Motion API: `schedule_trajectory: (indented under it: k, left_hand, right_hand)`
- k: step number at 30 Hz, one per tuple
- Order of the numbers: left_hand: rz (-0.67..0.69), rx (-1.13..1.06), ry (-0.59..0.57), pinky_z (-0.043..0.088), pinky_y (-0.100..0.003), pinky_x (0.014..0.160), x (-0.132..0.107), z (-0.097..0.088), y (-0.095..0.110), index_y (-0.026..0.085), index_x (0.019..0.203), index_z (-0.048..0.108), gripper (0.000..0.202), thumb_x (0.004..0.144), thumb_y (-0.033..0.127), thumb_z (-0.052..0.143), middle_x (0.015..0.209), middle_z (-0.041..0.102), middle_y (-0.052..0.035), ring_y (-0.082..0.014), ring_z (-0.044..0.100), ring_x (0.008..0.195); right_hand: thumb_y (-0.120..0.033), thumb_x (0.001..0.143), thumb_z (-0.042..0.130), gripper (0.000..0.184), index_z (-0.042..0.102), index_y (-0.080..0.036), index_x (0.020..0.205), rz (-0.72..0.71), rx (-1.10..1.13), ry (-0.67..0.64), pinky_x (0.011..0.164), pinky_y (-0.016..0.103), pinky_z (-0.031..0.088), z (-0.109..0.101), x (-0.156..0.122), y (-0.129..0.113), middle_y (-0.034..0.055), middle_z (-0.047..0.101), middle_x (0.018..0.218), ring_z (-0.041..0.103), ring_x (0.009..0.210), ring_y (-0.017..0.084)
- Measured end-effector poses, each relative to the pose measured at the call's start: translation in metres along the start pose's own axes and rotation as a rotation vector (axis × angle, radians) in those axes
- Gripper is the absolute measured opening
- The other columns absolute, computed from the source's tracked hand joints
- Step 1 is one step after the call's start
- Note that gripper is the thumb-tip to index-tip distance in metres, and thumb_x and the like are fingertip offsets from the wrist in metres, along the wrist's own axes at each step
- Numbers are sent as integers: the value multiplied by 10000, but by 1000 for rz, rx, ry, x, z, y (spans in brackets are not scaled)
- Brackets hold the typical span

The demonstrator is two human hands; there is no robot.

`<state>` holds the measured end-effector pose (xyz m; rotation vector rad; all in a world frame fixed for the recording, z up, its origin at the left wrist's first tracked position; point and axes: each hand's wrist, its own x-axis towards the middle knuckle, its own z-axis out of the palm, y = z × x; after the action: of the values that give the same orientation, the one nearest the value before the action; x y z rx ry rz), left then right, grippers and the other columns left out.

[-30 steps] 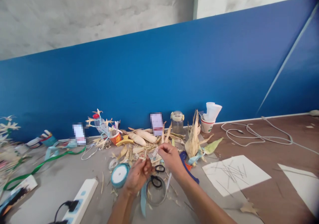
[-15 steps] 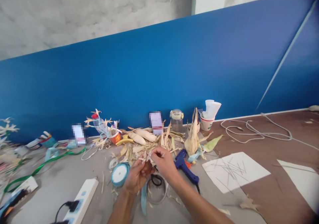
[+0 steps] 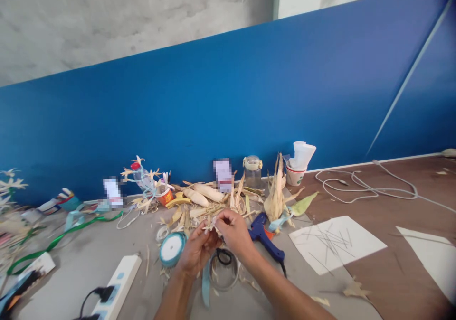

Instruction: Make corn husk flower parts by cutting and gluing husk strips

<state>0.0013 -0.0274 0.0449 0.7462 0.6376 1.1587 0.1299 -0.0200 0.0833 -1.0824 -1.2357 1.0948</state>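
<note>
My left hand (image 3: 200, 248) and my right hand (image 3: 233, 230) meet above the middle of the table. Between their fingertips is a small pale corn husk piece (image 3: 210, 225), pinched from both sides; the fingers partly cover it. Just left of my left hand lies a spool of light blue ribbon (image 3: 172, 249). Below the hands rests a grey ring-shaped roll (image 3: 224, 283) with a black loop in it and a blue ribbon end beside it. A dark blue glue gun (image 3: 266, 240) lies right of my right hand. Behind them is a heap of dried corn husks (image 3: 204, 194).
A white power strip (image 3: 119, 284) with black plugs lies front left, near a green ribbon (image 3: 67, 234). At the back stand a clear jar (image 3: 252, 173), a paper cup (image 3: 295, 175) and an orange cup (image 3: 164, 196). Thin sticks lie on white paper (image 3: 338, 244); a white cable (image 3: 370, 192) coils behind.
My fingers have shifted slightly around the husk piece, which now shows a little differently between them. Nothing else has visibly moved.
</note>
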Motion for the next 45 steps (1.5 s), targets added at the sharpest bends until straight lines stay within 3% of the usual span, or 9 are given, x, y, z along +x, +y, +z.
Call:
schedule_trajectory:
  k: [9,13,23,29,34,37,41,45]
  left_hand:
    - [-15,0,14,421,-243,648,2,-3,-1,177,807,614,269,654,295,802,521,381,83,-57,331,489]
    - [-14,-20,-3,418,-240,652,2,-4,-2,170,801,606,249,670,273,792,524,408,79,-57,347,499]
    - [7,-44,-34,425,-254,635,1,-5,-2,161,821,633,188,720,266,751,513,359,80,-67,339,493]
    - [11,-35,-36,431,-248,641,0,-5,0,164,749,625,169,724,277,747,508,365,75,-66,338,489]
    - [0,-28,-22,419,-215,602,-1,0,2,156,777,639,205,687,280,776,498,370,81,-53,312,475]
    - [-20,-20,1,408,-208,565,-1,4,2,156,831,650,250,666,277,792,496,366,87,-52,303,466]
    - [-35,-22,26,403,-203,547,0,5,1,145,789,637,250,657,281,801,495,360,86,-48,296,463]
    - [-34,-32,12,418,-202,568,1,6,2,148,770,634,237,662,278,801,485,361,87,-48,281,466]
  right_hand:
    - [-266,600,499,123,488,-192,503,43,101,-16,535,228,349,1,1,0,-45,460,500,409,524,112]
    - [-282,582,521,126,483,-194,499,129,174,-24,491,222,341,2,1,0,-50,457,480,409,488,106]
    - [-271,554,520,115,469,-202,477,189,241,-3,442,211,295,3,1,-2,-62,432,446,384,446,93]
    - [-248,599,486,111,484,-206,496,74,117,16,490,232,328,2,1,2,-47,461,471,425,482,117]
    - [-176,634,467,138,496,-200,501,-134,-112,59,594,252,354,1,-2,2,-18,510,562,491,605,146]
    - [-157,648,461,146,492,-198,512,-176,-208,68,611,260,345,1,-4,1,-13,508,582,489,624,150]
    - [-171,636,457,130,474,-201,510,-130,-160,45,599,257,344,2,-3,2,-18,490,573,477,615,147]
    - [-210,602,465,101,477,-204,502,15,31,-6,547,245,341,3,-2,3,-35,462,523,440,551,129]
